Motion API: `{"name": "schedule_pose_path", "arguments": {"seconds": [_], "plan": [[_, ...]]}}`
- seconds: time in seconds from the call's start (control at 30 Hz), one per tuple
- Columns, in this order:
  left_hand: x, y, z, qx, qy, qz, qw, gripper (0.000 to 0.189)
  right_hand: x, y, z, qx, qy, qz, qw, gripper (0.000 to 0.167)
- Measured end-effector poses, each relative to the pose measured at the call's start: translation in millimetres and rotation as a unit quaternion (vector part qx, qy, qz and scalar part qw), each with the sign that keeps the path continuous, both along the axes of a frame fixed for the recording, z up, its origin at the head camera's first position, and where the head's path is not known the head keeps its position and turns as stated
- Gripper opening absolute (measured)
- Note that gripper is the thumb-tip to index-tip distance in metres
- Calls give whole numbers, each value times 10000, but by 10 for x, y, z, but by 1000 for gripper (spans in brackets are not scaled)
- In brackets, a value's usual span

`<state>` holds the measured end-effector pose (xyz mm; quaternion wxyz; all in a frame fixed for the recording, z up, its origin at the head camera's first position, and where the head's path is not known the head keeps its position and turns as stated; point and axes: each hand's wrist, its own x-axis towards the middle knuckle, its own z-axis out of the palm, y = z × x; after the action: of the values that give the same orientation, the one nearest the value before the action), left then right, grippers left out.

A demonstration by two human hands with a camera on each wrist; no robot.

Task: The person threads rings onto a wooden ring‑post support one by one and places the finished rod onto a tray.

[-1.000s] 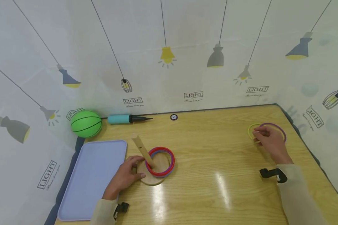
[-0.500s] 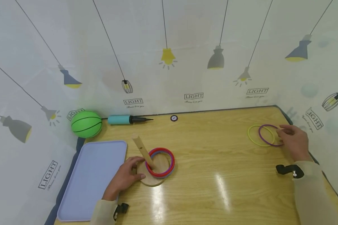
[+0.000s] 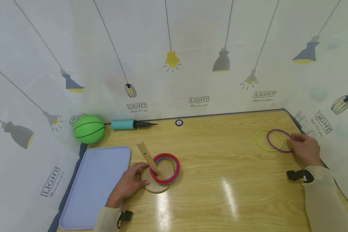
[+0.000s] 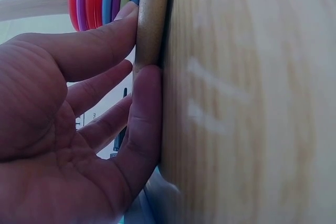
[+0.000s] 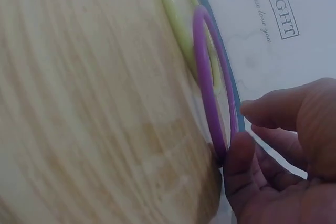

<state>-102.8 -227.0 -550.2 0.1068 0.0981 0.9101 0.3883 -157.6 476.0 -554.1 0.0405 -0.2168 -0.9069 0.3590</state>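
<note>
On the left of the table stands a ring toss stand, a round wooden base (image 3: 154, 186) with an upright peg (image 3: 145, 154). Several plastic rings (image 3: 177, 167) in red, purple, blue and green are stacked round the peg. My left hand (image 3: 128, 182) holds the near left edge of the base, thumb and fingers curved against its rim (image 4: 152, 24). At the far right, a purple ring (image 3: 269, 141) overlaps a yellow ring (image 3: 256, 141). My right hand (image 3: 305, 148) is at the purple ring's right edge; a fingertip (image 5: 239, 148) meets it, with the thumb held apart.
A lavender tray (image 3: 97, 187) lies left of the stand. Behind it are a green ball (image 3: 89, 130) and a turquoise hand pump (image 3: 123, 125). A small round black-and-white disc (image 3: 178, 122) is by the back edge. Lamp-printed sheeting (image 3: 200, 80) walls the table.
My right hand has moved right, off the yellow ring to the purple ring's right edge. The purple ring has shifted slightly right in the last half second. My left hand stays on the base.
</note>
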Motion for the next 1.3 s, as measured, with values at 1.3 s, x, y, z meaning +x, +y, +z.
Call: {"name": "schedule_pose_path", "arguments": {"seconds": [1.3], "plan": [[1, -5, -14, -14, 33, -71, 10000, 59, 53, -571, 215, -2388, 119, 1169, 9639, 37]]}}
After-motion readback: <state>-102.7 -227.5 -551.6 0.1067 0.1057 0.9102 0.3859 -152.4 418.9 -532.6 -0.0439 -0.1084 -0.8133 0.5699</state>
